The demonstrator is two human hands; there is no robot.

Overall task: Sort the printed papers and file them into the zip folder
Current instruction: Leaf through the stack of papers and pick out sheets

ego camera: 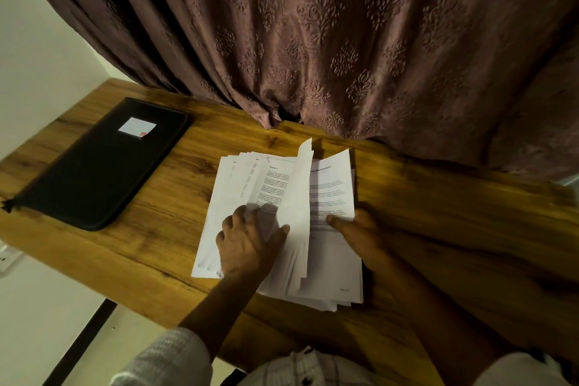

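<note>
Wooden desk (169, 197); papers (332, 194) read "Documentation", "Section 2".

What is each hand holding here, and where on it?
Both hold the printed papers: the left hand grips turned pages near their middle; the right hand pinches the right edge, thumb on top.

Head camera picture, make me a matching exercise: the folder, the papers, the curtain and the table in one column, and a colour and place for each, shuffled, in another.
Column one
1. folder
2. papers
3. curtain
4. table

Column two
A. white, fanned out in the middle
B. black, lying flat at the left
C. brown wood grain, under everything
D. dusky mauve, hanging at the back

Pairs: 1-B, 2-A, 3-D, 4-C
</note>
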